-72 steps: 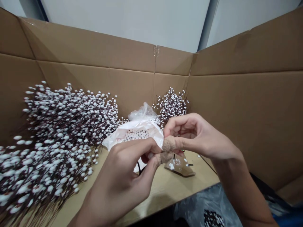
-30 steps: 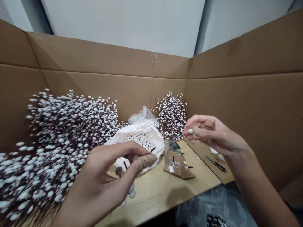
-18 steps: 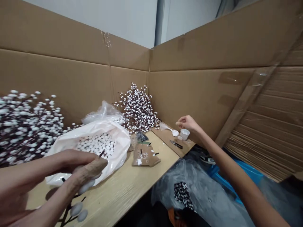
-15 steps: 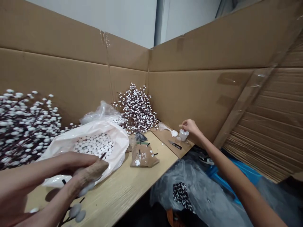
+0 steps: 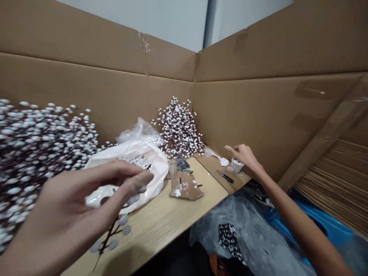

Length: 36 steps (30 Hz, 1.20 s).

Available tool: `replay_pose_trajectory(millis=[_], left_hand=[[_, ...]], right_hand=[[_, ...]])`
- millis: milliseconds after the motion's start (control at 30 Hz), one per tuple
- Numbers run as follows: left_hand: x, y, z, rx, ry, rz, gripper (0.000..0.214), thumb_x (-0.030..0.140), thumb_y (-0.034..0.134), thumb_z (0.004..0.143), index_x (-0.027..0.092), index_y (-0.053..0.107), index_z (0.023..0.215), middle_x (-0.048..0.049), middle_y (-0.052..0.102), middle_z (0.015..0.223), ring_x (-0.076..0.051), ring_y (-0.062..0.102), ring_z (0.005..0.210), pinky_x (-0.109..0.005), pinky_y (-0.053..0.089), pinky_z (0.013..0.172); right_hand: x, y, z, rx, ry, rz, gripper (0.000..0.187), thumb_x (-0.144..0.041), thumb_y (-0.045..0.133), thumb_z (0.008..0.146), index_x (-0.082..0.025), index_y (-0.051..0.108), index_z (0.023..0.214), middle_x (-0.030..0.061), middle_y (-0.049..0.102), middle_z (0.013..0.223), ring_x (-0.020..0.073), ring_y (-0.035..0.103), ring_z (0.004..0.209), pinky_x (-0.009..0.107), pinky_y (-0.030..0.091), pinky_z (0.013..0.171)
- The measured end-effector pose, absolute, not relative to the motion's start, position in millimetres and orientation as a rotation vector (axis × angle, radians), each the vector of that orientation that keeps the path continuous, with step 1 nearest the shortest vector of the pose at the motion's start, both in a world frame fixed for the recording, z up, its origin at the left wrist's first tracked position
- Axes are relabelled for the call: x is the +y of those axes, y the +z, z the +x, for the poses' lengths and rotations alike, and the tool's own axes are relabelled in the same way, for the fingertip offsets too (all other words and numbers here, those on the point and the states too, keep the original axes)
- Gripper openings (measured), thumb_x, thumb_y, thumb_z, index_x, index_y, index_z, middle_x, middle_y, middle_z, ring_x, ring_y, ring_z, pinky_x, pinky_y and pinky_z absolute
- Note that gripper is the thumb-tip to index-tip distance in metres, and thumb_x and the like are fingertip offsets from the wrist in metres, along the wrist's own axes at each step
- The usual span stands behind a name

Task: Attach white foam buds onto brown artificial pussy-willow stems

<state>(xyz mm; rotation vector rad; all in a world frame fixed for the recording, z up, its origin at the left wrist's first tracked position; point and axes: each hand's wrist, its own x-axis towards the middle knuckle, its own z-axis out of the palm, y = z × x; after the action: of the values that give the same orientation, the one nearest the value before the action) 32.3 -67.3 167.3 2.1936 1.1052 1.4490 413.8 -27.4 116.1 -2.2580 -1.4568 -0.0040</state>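
My left hand (image 5: 94, 199) is closed, thumb against fingers, on an artificial berry branch (image 5: 107, 237) with a dark stem and pale round berries. Its dark tip pokes out past the thumb and part of the stem is hidden by the hand. Farther off, my right hand (image 5: 243, 155) hovers over a small white plastic cup (image 5: 237, 165), fingers drawn together; what they pinch, if anything, is too small to make out. Beside the cup lie a small clear cap (image 5: 229, 169), thread snips (image 5: 225, 176) and a plastic bag with white paste (image 5: 223, 161).
A white bag (image 5: 159, 165) of loose white berries sits behind my left hand. Berry branches (image 5: 43, 142) pile up at the left, with another bunch (image 5: 179, 128) in the corner. A brown packet (image 5: 188, 188) lies mid-table. Cardboard walls (image 5: 258, 111) enclose the table.
The view has turned left, so things appear farther right. My left hand has risen and moved rightward with the branch. My right hand stays by the cup, its fingers shifted.
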Motion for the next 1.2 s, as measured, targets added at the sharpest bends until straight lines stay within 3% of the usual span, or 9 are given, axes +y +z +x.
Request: replay_pose_trajectory(millis=[133,233,333,467,600,700,867,1100,1200], left_hand=[[-52.8,173.1,36.1,0.957,1.451,2.117,0.007,0.023,0.066,0.076,0.019,0.070,0.073,0.0029,0.069,0.068,-0.008,0.062,0.059,-0.012,0.050,0.053],[-40.7,177.0,36.8,0.918,1.507,1.955,0.010,0.024,0.065,0.077,0.016,0.070,0.074,-0.0002,0.069,0.067,-0.009,0.063,0.057,-0.015,0.053,0.054],[-26.3,178.8,33.9,0.905,1.667,1.797,0.012,0.025,0.068,0.074,0.013,0.068,0.070,-0.0019,0.068,0.064,-0.010,0.063,0.056,-0.017,0.053,0.053],[-6.8,181.3,27.2,0.845,1.801,1.643,0.015,0.027,0.070,0.071,0.013,0.066,0.066,-0.0014,0.065,0.059,-0.010,0.062,0.052,-0.017,0.050,0.049],[10.6,183.1,21.9,0.836,1.840,1.542,0.018,0.030,0.070,0.071,0.013,0.064,0.066,-0.0011,0.064,0.057,-0.009,0.061,0.051,-0.017,0.047,0.048],[23.0,182.6,19.2,0.880,1.849,1.488,0.019,0.030,0.069,0.072,0.013,0.063,0.065,-0.0009,0.063,0.055,-0.009,0.060,0.050,-0.018,0.045,0.046],[39.8,177.1,15.2,0.946,1.814,1.482,0.019,0.030,0.069,0.072,0.013,0.063,0.066,-0.0036,0.065,0.057,-0.011,0.060,0.052,-0.021,0.045,0.050],[38.0,167.6,-1.8,0.927,2.072,1.368,0.026,0.028,0.070,0.069,0.014,0.066,0.091,-0.0084,0.068,0.093,-0.015,0.065,0.078,-0.026,0.052,0.070],[35.0,161.1,-13.6,0.814,2.153,1.389,0.021,0.026,0.070,0.069,0.014,0.068,0.086,-0.0055,0.070,0.083,-0.013,0.066,0.073,-0.025,0.052,0.070]], right_hand=[[-36.2,113.3,330.0,-1.908,0.544,-1.520,0.047,-0.051,0.052,0.082,-0.012,0.064,0.106,0.0133,0.066,0.099,0.0202,0.060,0.084,0.029,0.046,0.070],[-43.9,86.1,262.9,-2.166,0.954,-1.256,0.079,-0.052,0.067,0.070,-0.020,0.040,0.136,0.0144,0.049,0.133,0.0260,0.053,0.109,0.038,0.046,0.087],[-44.6,50.2,207.2,-2.232,1.182,-1.029,0.097,-0.048,0.075,0.062,-0.022,0.029,0.142,0.0138,0.036,0.143,0.0286,0.041,0.123,0.040,0.041,0.096],[-36.0,19.9,153.3,-1.897,1.339,-0.895,0.076,-0.042,0.073,0.066,-0.022,0.042,0.132,0.0098,0.054,0.117,0.0184,0.056,0.095,0.031,0.048,0.079],[-28.1,16.8,126.0,-1.647,1.381,-0.799,0.038,-0.051,0.060,0.076,-0.016,0.061,0.090,0.0007,0.056,0.074,0.0095,0.051,0.059,0.023,0.044,0.054],[-25.2,16.6,121.6,-1.613,1.331,-0.733,0.040,-0.053,0.051,0.081,-0.015,0.057,0.072,0.0001,0.055,0.064,0.0097,0.052,0.055,0.023,0.044,0.053],[-20.3,6.3,121.7,-1.576,1.341,-0.695,0.046,-0.061,0.046,0.081,-0.016,0.055,0.078,0.0018,0.060,0.064,0.0107,0.057,0.053,0.024,0.047,0.054],[0.6,7.4,125.3,-1.523,1.327,-0.714,0.047,-0.063,0.049,0.077,-0.017,0.054,0.072,0.0016,0.061,0.060,0.0108,0.057,0.050,0.024,0.046,0.050],[13.1,10.6,129.1,-1.512,1.275,-0.717,0.046,-0.062,0.050,0.076,-0.017,0.054,0.072,0.0014,0.061,0.060,0.0104,0.056,0.049,0.023,0.046,0.049]])
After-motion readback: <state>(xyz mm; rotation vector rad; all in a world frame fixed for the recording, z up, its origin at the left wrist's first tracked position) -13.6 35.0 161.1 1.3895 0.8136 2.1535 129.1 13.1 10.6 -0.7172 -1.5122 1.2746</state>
